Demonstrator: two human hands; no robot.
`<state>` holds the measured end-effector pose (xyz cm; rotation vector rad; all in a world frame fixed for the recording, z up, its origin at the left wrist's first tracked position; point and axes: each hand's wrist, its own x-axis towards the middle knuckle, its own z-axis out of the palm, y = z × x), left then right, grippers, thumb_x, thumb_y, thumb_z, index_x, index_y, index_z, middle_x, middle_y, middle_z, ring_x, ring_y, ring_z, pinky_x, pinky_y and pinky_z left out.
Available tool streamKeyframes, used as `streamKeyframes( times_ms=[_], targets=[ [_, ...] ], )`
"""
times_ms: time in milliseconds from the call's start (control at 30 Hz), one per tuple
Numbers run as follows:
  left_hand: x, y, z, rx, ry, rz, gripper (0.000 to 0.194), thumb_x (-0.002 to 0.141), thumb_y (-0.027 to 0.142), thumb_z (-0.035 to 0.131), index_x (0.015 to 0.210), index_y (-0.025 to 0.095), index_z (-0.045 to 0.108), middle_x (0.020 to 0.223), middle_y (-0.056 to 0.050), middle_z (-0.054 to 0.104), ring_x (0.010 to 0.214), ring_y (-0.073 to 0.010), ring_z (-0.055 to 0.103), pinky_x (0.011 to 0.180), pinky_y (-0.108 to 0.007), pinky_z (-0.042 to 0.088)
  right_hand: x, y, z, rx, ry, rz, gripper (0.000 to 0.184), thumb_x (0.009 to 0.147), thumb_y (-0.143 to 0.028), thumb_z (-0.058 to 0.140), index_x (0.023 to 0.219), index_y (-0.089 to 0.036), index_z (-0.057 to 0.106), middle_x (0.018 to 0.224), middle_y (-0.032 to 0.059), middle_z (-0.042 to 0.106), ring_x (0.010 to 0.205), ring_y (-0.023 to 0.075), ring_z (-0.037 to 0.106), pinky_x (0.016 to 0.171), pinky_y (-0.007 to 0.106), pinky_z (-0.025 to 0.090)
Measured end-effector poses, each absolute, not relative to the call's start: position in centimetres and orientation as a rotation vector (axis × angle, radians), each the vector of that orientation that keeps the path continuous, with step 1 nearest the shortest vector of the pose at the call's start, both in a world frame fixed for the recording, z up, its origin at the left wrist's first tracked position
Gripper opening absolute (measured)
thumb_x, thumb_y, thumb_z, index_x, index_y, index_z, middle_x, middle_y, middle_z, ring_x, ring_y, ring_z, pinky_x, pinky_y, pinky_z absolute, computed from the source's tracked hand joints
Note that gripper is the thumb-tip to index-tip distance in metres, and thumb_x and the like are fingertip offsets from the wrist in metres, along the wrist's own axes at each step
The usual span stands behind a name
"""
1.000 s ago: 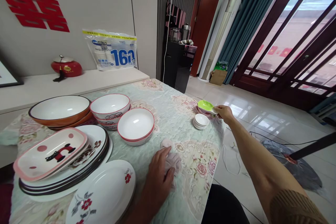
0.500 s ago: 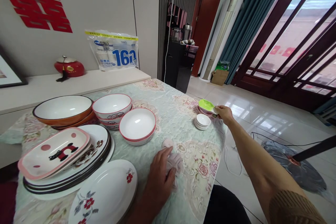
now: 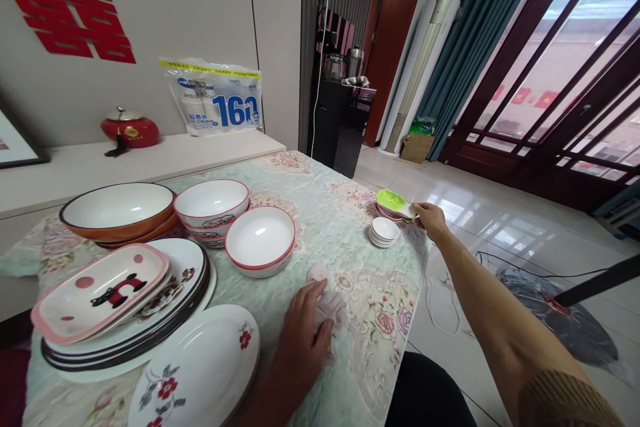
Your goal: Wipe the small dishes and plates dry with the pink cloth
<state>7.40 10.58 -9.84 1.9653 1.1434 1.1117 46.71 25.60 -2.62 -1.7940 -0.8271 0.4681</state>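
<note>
My right hand (image 3: 430, 219) reaches to the far right corner of the table and pinches the edge of a small green dish (image 3: 393, 200), which lies on a pink dish below it. Just in front stands a stack of small white saucers (image 3: 384, 231). My left hand (image 3: 303, 340) rests near the front edge of the flowered tablecloth (image 3: 325, 213), fingers closed over a crumpled pale pink cloth (image 3: 327, 303).
On the left stand two red-rimmed white bowls (image 3: 260, 240), an orange bowl (image 3: 117, 210), a stack of large plates topped by a pink tray (image 3: 100, 290), and a flowered oval plate (image 3: 200, 367). A sideboard behind carries a red pot (image 3: 130, 129). Cables lie on the floor at right.
None beyond a slight shift of the camera; both hands stay where they were.
</note>
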Motion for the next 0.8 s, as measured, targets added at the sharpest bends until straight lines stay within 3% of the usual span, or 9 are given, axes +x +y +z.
streamKeyframes(
  times_ms=[233, 500, 667, 800],
  targets=[
    [7.5, 10.6, -9.6, 1.969, 1.148, 1.112, 0.054, 0.082, 0.014, 0.049, 0.136, 0.021, 0.048, 0.136, -0.013, 0.055, 0.130, -0.0279, 0.050, 0.110, -0.056, 0.040, 47.2, 24.2, -2.5, -1.744, -0.731, 0.318, 0.026, 0.069, -0.036, 0.063, 0.080, -0.013, 0.067, 0.069, 0.0028, 0.065, 0.040, 0.0081, 0.046, 0.038, 0.023, 0.038],
    [7.6, 10.7, -9.3, 1.939, 1.145, 1.126, 0.053, 0.079, 0.014, 0.050, 0.132, 0.020, 0.052, 0.133, -0.012, 0.058, 0.128, -0.0275, 0.052, 0.110, -0.055, 0.040, 41.4, 20.5, -0.2, -1.480, -0.887, 0.117, 0.034, 0.078, -0.039, 0.059, 0.101, -0.016, 0.069, 0.080, 0.0023, 0.066, 0.054, 0.0100, 0.050, 0.051, 0.023, 0.043],
    [7.4, 10.9, -8.5, 1.840, 1.113, 1.215, 0.041, 0.083, 0.016, 0.047, 0.121, 0.018, 0.059, 0.126, -0.012, 0.060, 0.123, -0.0252, 0.055, 0.108, -0.051, 0.043, 31.2, 15.9, 0.2, -1.390, -1.562, 0.573, 0.019, 0.084, -0.031, 0.059, 0.093, -0.019, 0.071, 0.076, 0.0022, 0.067, 0.058, 0.0131, 0.054, 0.054, 0.025, 0.044],
    [7.0, 10.8, -7.8, 1.787, 1.105, 1.329, 0.035, 0.083, 0.016, 0.044, 0.113, 0.018, 0.062, 0.117, -0.010, 0.064, 0.116, -0.0233, 0.059, 0.104, -0.047, 0.047, 24.5, 13.7, 0.0, -1.247, -1.977, 0.771, 0.015, 0.085, -0.018, 0.058, 0.089, -0.022, 0.072, 0.086, 0.0007, 0.071, 0.078, 0.0161, 0.063, 0.072, 0.027, 0.047]
  ],
)
